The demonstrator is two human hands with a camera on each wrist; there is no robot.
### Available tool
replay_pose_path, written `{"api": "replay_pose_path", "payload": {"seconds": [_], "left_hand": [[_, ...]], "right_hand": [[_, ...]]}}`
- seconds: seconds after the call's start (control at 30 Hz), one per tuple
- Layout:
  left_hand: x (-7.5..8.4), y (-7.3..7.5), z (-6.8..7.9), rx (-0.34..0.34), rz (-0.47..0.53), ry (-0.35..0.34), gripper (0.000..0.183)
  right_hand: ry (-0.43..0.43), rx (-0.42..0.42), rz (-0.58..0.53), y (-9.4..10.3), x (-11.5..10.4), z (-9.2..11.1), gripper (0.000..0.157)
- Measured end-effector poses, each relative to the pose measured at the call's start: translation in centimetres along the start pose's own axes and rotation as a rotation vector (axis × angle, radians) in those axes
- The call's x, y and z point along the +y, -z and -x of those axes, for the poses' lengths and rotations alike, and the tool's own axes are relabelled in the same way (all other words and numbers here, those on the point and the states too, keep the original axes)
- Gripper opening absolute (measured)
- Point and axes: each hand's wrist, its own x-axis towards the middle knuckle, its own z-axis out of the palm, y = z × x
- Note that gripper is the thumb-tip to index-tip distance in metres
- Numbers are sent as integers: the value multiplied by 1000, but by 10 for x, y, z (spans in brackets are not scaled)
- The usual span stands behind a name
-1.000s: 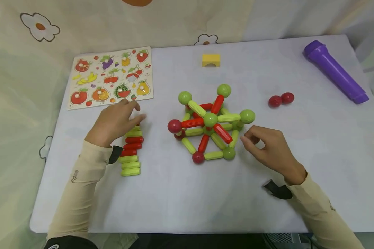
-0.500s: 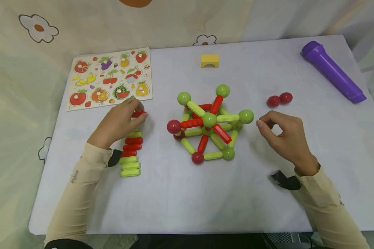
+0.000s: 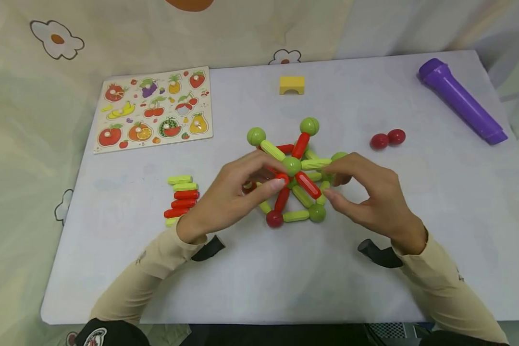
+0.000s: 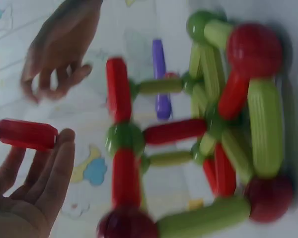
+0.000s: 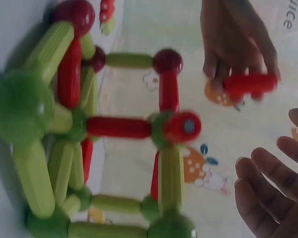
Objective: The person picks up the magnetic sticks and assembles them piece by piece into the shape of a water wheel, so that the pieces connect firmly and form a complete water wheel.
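My left hand [image 3: 225, 197] pinches a red magnetic stick [image 4: 27, 134] between thumb and fingers, above the left side of the construction. My right hand [image 3: 374, 199] holds nothing; its fingers are loosely bent at the right side. Between both hands stands a wheel-like, two-level construction [image 3: 291, 166] of red and light green sticks joined by green and red balls. In the head view a loose-ended red stick [image 3: 308, 185] slants from its top centre ball toward the person. The right wrist view shows the held stick apart from the construction. Part of the construction's left side is hidden behind my left hand.
A row of red and light green sticks [image 3: 186, 194] lies at left, partly under the left forearm. Behind it is a fruit puzzle board [image 3: 129, 127]. A yellow arch block [image 3: 291, 84] sits at the back; two red balls [image 3: 379, 141] and a purple tube [image 3: 463, 101] are at right.
My left hand has picked the red stick from the row at left and carried it right to the construction. My right hand moved away slightly, then back left to the construction's right side.
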Motion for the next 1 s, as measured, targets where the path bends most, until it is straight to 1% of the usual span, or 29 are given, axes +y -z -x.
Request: {"api": "replay_pose_path", "payload": {"seconds": [0.1, 0.2, 0.33, 0.4, 0.43, 0.47, 0.5, 0.57, 0.63, 0.7, 0.77, 0.8, 0.87, 0.93, 1.0], "left_hand": [[-3, -17, -5, -35, 48, 18, 22], [-5, -29, -8, -65, 115, 74, 25], [-8, -40, -10, -94, 223, 155, 26], [-8, -43, -10, -101, 231, 164, 25], [-9, -44, -10, -100, 212, 155, 26], [-9, -45, -11, -94, 170, 135, 27], [-9, -45, -11, -84, 109, 106, 29], [-10, -44, -12, -48, -55, 24, 34], [-12, -42, -14, 2, -261, -91, 36], [-15, -40, -16, 51, -458, -214, 32], [-19, -37, -20, 67, -595, -320, 27], [-22, -36, -21, 60, -639, -361, 25], [-26, -34, -23, 16, -684, -400, 26], [-30, -34, -24, -43, -700, -403, 31], [-33, -35, -24, -96, -718, -389, 37]], "right_hand": [[64, -59, -3, -8, -6, -2, 45], [102, -80, 31, -15, -9, -2, 45], [89, -62, 59, -20, -10, 2, 36], [58, -63, 57, -19, -9, 5, 33], [41, -65, 55, -18, -9, 7, 33], [25, -66, 54, -16, -8, 9, 33], [8, -66, 57, -14, -8, 11, 34], [-27, -61, 67, -7, -6, 16, 37], [-62, -55, 74, -1, -2, 21, 38], [-110, -69, 70, 4, 4, 28, 39], [-176, -120, 54, 7, 10, 35, 36], [-205, -153, 51, 8, 13, 38, 31], [-250, -238, 42, 7, 19, 45, 27], [-277, -317, 35, 3, 24, 49, 30], [-281, -354, 21, 0, 27, 53, 37]]}}
